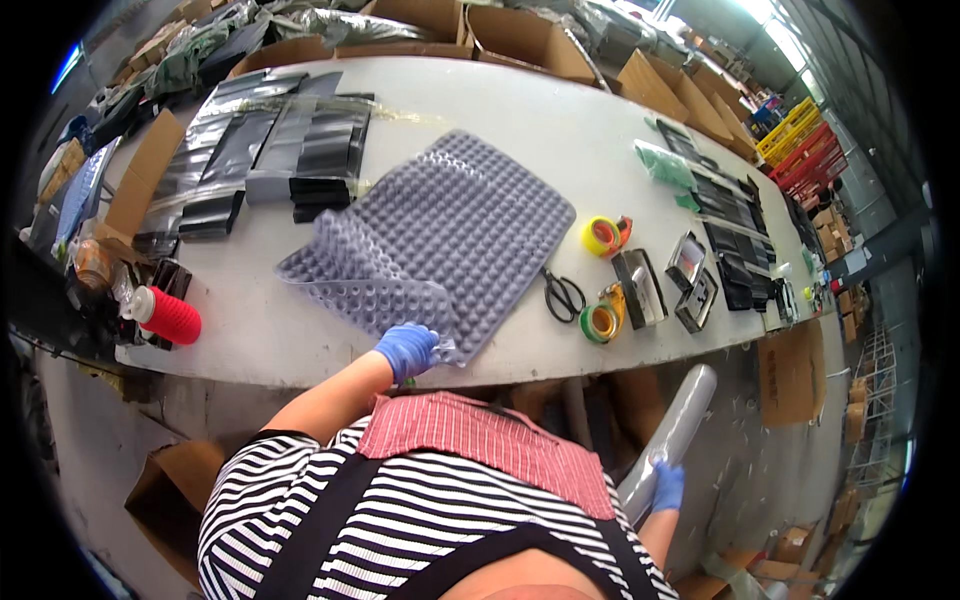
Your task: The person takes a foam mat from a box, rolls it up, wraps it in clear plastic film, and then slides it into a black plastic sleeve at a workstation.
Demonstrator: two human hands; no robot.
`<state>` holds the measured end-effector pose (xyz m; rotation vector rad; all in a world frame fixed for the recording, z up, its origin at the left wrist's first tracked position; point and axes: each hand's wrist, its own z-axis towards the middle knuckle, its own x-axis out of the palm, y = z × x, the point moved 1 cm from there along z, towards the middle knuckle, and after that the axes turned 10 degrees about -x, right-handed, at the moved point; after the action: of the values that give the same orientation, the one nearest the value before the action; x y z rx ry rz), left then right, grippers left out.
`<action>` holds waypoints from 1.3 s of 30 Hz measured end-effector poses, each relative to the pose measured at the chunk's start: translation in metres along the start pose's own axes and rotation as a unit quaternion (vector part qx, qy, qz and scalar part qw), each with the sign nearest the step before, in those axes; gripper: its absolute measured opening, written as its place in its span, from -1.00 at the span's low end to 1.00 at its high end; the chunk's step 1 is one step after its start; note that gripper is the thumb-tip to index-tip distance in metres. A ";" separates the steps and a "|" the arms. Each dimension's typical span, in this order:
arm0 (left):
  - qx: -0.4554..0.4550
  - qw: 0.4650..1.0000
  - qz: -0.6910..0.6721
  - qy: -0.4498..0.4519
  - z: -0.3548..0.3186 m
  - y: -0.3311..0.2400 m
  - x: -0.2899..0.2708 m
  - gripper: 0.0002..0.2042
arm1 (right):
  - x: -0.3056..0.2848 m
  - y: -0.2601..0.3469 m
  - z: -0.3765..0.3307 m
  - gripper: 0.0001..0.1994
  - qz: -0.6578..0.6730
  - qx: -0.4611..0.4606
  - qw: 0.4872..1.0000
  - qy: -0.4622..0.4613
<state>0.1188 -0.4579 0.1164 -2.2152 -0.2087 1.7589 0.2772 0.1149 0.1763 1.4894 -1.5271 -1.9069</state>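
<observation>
White table, mat curling at one side

And here's the left hand, fingers closed on the mat's near edge, perhaps to steady that curled flap! Down off the table, the right hand wraps round a grey roll, seemingly held low to spare the mat. Scissors and yellow tape crowd the mat's right; black packs hem in its far left.
</observation>
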 end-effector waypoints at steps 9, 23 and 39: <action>-0.091 0.986 0.012 -0.138 -0.003 0.034 -0.005 -0.46 | 0.137 0.178 0.122 -0.43 0.124 -0.135 0.920 0.346; -0.126 0.989 -0.045 0.058 -0.005 0.018 -0.007 -0.66 | 0.431 0.204 0.120 -0.58 -0.008 -0.198 0.822 0.533; -0.164 0.974 0.077 0.139 0.104 -0.092 0.032 -0.05 | 0.386 0.117 0.236 -0.61 0.250 0.090 0.896 0.354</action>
<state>0.0326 -0.3463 0.0953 -2.7519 -0.2902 1.5529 -0.1263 -0.0830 0.0483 1.4378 -1.5280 -0.8136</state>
